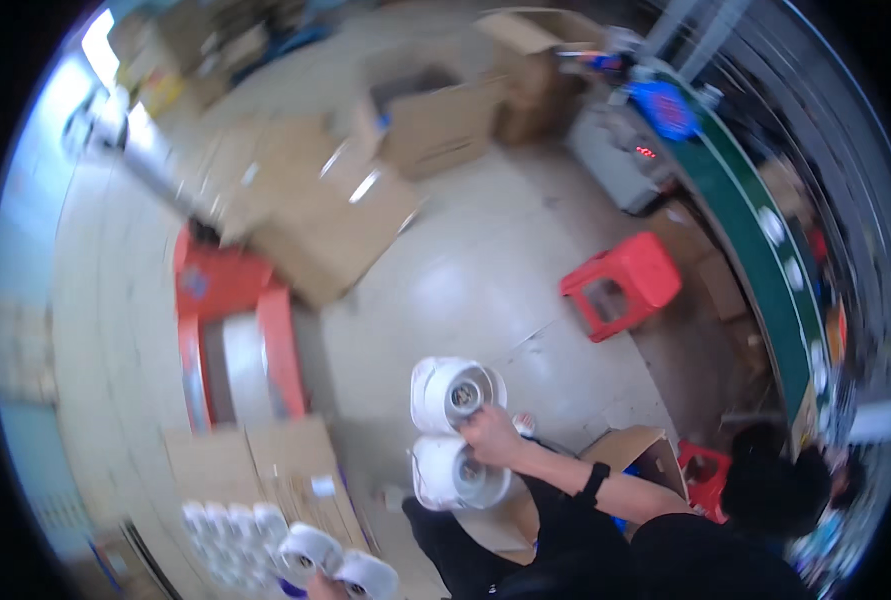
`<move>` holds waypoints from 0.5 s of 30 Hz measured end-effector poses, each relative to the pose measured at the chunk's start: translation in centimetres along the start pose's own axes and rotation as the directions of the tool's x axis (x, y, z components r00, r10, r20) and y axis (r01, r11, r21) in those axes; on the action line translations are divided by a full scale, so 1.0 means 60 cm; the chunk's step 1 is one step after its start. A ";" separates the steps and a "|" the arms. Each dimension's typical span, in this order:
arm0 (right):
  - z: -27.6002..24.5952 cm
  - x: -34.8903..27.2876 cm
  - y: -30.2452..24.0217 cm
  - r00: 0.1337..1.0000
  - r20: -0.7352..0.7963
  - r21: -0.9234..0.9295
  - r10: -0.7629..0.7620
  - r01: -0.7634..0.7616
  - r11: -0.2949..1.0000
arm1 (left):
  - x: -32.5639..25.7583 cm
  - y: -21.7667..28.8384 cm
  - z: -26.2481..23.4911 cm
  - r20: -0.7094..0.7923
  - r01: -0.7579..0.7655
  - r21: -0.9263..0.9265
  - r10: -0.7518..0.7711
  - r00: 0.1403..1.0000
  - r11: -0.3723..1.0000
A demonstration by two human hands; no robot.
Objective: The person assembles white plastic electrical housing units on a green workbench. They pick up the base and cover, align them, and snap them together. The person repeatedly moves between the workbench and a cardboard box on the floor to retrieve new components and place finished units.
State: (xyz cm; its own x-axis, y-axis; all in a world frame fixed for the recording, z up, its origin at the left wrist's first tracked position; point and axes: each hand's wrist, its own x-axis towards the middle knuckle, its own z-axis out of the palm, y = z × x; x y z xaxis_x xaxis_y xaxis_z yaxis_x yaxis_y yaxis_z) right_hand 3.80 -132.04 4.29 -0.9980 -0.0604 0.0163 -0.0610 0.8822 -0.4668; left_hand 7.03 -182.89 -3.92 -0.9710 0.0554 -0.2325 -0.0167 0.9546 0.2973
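My right hand [492,438] reaches out in the middle of the view, with its fingers closed at the inner edges of two white cup-shaped housings. The upper housing [433,392] has a squarish back and a round opening with a metallic part inside; the lower housing [433,472] looks alike. At the bottom left, my left hand [325,588] is closed between two similar housings, one on its left [305,545] and one on its right [370,572]. Most of that hand is cut off by the lower edge. Beside it stand rows of several white housings [230,525].
A red pallet jack [220,275] stands at left by flattened cardboard [330,230]. Open cartons [440,125] lie at the back. A red stool [625,285] is right of centre. Along the right runs a green conveyor belt [750,225]. An open carton [655,450] sits by my right forearm.
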 end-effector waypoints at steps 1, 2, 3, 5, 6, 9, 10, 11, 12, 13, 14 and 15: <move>-0.058 -0.051 0.054 0.995 -0.080 -0.003 0.060 -0.060 0.998 | 0.020 0.077 -0.013 0.017 -0.080 -0.006 0.080 0.997 0.997; -0.111 -0.092 0.094 0.982 -0.143 0.020 0.127 -0.126 0.992 | 0.052 0.153 -0.046 0.041 -0.162 -0.002 0.162 0.986 0.987; -0.166 -0.137 0.138 0.961 -0.197 0.042 0.193 -0.188 0.981 | 0.078 0.229 -0.048 0.065 -0.279 -0.026 0.280 0.958 0.960; -0.269 -0.236 0.219 0.888 -0.298 -0.001 0.349 -0.366 0.931 | 0.149 0.396 -0.038 0.105 -0.536 -0.099 0.545 0.832 0.838; -0.305 -0.283 0.249 0.847 -0.328 -0.002 0.419 -0.444 0.896 | 0.178 0.502 -0.043 0.140 -0.624 -0.115 0.635 0.760 0.773; -0.381 -0.412 0.357 0.624 -0.508 0.106 0.594 -0.639 0.762 | 0.257 0.902 -0.004 0.376 -0.755 0.237 0.658 0.652 0.612; -0.412 -0.455 0.389 0.555 -0.551 0.103 0.623 -0.695 0.711 | 0.267 1.021 0.014 0.366 -0.857 0.181 0.776 0.514 0.482; -0.440 -0.494 0.422 0.487 -0.591 0.104 0.643 -0.745 0.659 | 0.289 1.130 0.051 0.387 -0.911 0.228 0.827 0.408 0.343; -0.462 -0.511 0.444 0.438 -0.629 0.081 0.643 -0.786 0.613 | 0.296 1.235 0.074 0.408 -0.920 0.227 0.826 0.388 0.320; -0.483 -0.555 0.480 0.381 -0.643 0.088 0.664 -0.825 0.558 | 0.230 1.395 0.052 0.415 -0.960 0.112 0.866 0.279 0.256; -0.503 -0.594 0.519 0.329 -0.655 0.094 0.680 -0.857 0.506 | 0.203 1.510 0.079 0.382 -0.988 0.096 0.912 0.150 0.122; -0.534 -0.622 0.564 0.292 -0.678 0.091 0.675 -0.877 0.471 | 0.190 1.616 0.107 0.352 -0.998 0.060 0.935 0.043 0.023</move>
State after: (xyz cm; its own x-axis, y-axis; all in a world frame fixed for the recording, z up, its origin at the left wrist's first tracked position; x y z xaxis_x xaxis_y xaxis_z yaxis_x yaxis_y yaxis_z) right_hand 38.55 -84.99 16.23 -0.3423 0.8941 0.2888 0.8482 0.4263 -0.3143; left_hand -4.11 -87.83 16.30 0.0265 0.9980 -0.0579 0.9830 -0.0154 0.1832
